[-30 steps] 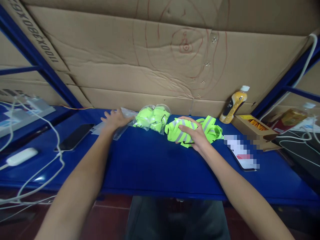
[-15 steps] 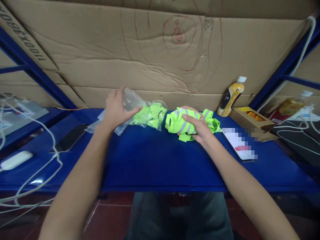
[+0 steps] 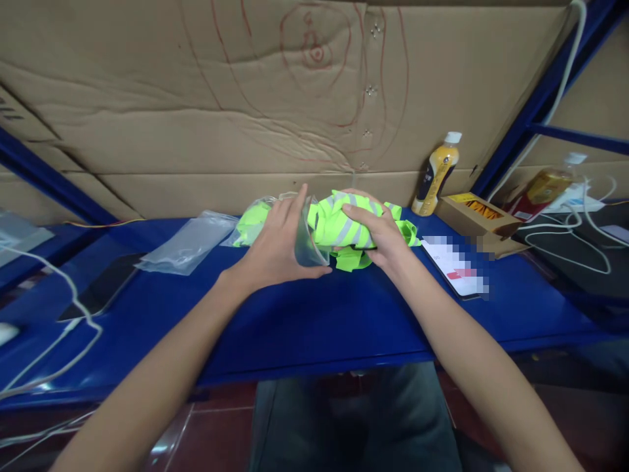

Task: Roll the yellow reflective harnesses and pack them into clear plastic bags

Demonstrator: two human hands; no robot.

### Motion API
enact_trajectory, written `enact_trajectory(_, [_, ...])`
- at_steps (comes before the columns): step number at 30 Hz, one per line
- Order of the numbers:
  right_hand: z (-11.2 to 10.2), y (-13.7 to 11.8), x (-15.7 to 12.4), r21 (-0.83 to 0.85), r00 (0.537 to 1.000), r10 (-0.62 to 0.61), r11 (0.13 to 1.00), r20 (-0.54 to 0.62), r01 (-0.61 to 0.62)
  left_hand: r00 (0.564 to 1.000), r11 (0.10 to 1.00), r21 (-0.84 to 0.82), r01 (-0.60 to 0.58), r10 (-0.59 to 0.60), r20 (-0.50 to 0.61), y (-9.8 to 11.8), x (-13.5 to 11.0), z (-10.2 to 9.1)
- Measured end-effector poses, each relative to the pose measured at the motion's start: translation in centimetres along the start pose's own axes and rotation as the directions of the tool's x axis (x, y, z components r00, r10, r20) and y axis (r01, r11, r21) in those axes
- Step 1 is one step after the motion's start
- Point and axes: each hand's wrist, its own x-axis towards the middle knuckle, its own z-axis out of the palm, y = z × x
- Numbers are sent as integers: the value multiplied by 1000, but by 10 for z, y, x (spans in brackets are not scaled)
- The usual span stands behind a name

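Two hands, rolled vest (image 3: pixel 339 226) under right fingers (image 3: pixel 361 213), bag (image 3: pixel 307 239) in left.

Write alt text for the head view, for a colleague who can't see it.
Left hand holds a clear bag open against a folded hi-vis vest gripped by the right hand, over a blue shelf. Behind the left hand lies a bagged vest; spare bags lie left.

A storeroom or packing station set up on blue metal shelving (image 3: pixel 314 328), with flattened cardboard sheets (image 3: pixel 196 98) (scribbled with red marker) lining the back. Clear plastic bags (image 3: pixel 189 242) and folded neon-yellow reflective vests (image 3: pixel 344 223) lie on the shelf used as a workbench. Charging cables (image 3: pixel 565 226), a drink bottle (image 3: pixel 436 174) and a small carton (image 3: pixel 479 216) sit alongside.
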Motion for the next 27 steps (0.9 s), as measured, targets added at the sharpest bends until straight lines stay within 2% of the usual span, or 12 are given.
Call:
enact_trajectory(3, [3, 3, -1, -51, 1000, -26, 998, -2, 26, 997, 997, 46, 68, -67, -25, -1, 1, 8])
enact_trajectory(7, [2, 8, 1, -198, 998, -64, 978, -8, 61, 998, 997, 63, 41, -39, -42, -4, 1, 7])
enact_trajectory(9, [1, 11, 2, -333, 985, -169, 928, 32, 170, 999, 995, 100, 26, -23, -33, -3, 0, 7])
enact_trajectory(12, [4, 19, 2, -493, 919, -378, 781, 114, 383, 1000, 978, 210, 5, -9, 15, 3, -1, 11])
enact_trajectory(14, [8, 25, 0, -534, 880, -465, 721, 99, 441, 999, 967, 254, 15, -22, 24, 7, -2, 12])
enact_trajectory(16, [12, 29, -3, -541, 865, -496, 710, 72, 451, 999, 964, 262, 45, -49, 9, 9, -2, 10])
enact_trajectory(21, [15, 32, -5, -602, 895, -438, 693, 86, 397, 999, 962, 273, 16, -4, -44, 12, -2, 4])
enact_trajectory(25, [18, 38, -9, -703, 899, -436, 630, 31, 330, 995, 935, 352, -46, 75, -72, 16, -4, 14])
enact_trajectory(27, [21, 42, -11, -705, 904, -428, 639, 7, 308, 991, 942, 322, -90, 117, -63, 16, -6, 21])
